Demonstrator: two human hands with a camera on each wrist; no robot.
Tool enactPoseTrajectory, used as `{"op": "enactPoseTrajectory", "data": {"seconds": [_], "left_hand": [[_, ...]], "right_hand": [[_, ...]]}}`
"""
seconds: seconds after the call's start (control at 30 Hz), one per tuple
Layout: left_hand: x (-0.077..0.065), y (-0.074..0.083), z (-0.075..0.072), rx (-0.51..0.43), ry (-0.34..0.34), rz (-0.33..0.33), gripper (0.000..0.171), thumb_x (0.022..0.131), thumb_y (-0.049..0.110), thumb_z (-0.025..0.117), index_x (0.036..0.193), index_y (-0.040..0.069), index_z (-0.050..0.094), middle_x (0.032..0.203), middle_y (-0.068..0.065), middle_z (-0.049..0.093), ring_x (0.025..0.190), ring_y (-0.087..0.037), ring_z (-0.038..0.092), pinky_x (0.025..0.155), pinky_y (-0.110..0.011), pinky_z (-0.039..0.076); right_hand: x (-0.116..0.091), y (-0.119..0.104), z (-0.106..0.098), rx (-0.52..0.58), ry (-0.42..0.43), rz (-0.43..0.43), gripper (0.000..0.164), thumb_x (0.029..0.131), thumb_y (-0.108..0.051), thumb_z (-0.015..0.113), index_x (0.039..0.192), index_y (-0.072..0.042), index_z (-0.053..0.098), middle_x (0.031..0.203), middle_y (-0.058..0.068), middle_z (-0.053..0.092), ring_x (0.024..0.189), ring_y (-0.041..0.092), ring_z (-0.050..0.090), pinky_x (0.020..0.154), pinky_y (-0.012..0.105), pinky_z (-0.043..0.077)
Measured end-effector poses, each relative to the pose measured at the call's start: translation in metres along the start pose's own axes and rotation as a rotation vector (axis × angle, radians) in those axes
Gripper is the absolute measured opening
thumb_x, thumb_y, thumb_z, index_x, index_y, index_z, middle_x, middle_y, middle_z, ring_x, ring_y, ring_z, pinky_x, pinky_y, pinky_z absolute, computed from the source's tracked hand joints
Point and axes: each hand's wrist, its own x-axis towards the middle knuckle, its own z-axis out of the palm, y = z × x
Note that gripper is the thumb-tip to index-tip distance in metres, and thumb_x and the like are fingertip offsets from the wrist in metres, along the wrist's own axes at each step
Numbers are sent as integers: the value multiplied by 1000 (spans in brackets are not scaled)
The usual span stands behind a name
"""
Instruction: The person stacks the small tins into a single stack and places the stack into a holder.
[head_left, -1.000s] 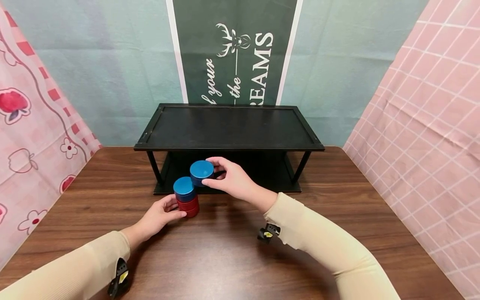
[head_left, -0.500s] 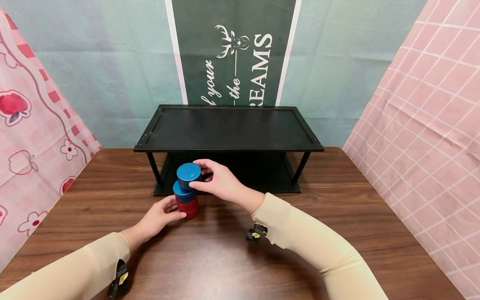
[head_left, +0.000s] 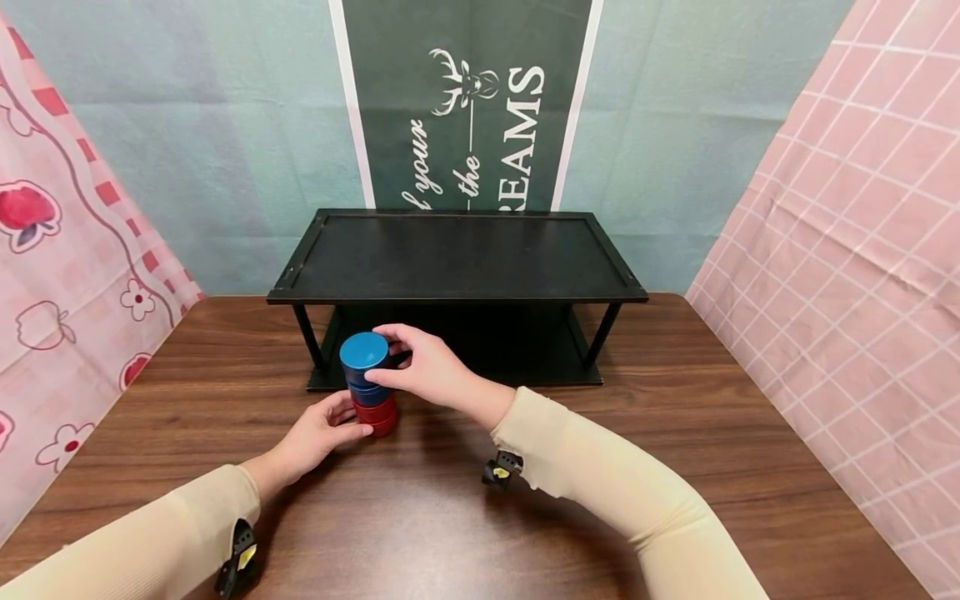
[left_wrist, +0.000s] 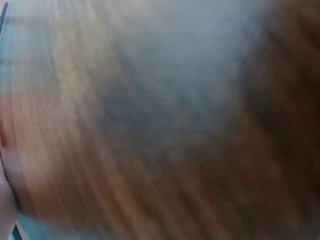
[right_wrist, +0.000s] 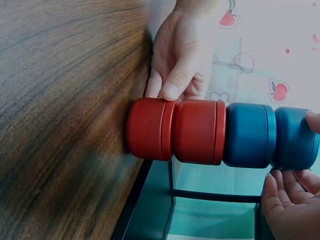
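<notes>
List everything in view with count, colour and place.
Red canisters: 2, red, stacked lowest
Blue canisters: 2, blue, above the red ones
Table: 1, brown wood, under the canisters
Shelf: 1, black, behind the canisters
Rear cloth: 1, teal, behind the shelf
Printed panel: 1, dark green, rear middle
Fruit-print cloth: 1, pink, left
Grid cloth: 1, pink, right
Wrist devices: 2, black, at the cuffs
Sleeves: 2, cream, both arms
Left hand: 1, touching the red canisters
Right hand: 1, holding the top blue canister

The stacked canisters (head_left: 377,412) stand before the shelf (head_left: 457,255).
</notes>
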Motion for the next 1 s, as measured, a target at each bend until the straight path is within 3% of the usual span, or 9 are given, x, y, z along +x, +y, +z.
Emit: {"op": "enactPoseTrajectory", "data": {"seconds": [0.13, 0.4, 0.7, 0.83, 1.0], "left_hand": [[0, 0, 0, -4, 3, -4, 56, 85, 14, 69, 131, -3, 43, 127, -22, 53, 119, -35, 49, 94, -24, 43], [0, -1, 0, -1, -1, 2, 55, 85, 14, 68, 131, -2, 43, 127, -22, 52, 120, -35, 48, 96, -29, 43], [0, 4, 0, 20, 12, 20, 53, 85, 11, 68, 130, -6, 44, 126, -24, 53, 118, -36, 49, 99, -44, 39], [0, 4, 1, 14, 8, 7, 53, 85, 10, 68, 130, -7, 43, 126, -24, 52, 119, -37, 48, 98, -40, 41], [0, 2, 2, -3, 1, 9, 55, 85, 10, 67, 131, -7, 42, 127, -25, 51, 119, -37, 48, 97, -34, 43]], "right_hand": [[1, 1, 2, -26, -8, 8, 55, 82, -25, 73, 130, -9, 51, 120, 4, 57, 100, 12, 55, 84, 30, 51], [-1, 2, 2, -47, -23, 23, 60, 83, -27, 72, 134, -9, 47, 126, 5, 54, 105, 14, 54, 85, 28, 50], [-12, 27, 7, -127, -176, 135, 83, 79, -31, 75, 142, -2, 31, 133, 12, 49, 117, 21, 52, 95, 27, 43], [-15, 41, 15, -142, -240, 193, 80, 78, -29, 76, 140, 1, 35, 132, 12, 51, 117, 23, 52, 97, 28, 42], [-17, 52, 27, -114, -295, 184, 68, 78, -22, 77, 133, 1, 44, 126, 11, 56, 111, 21, 55, 93, 24, 43]]}}
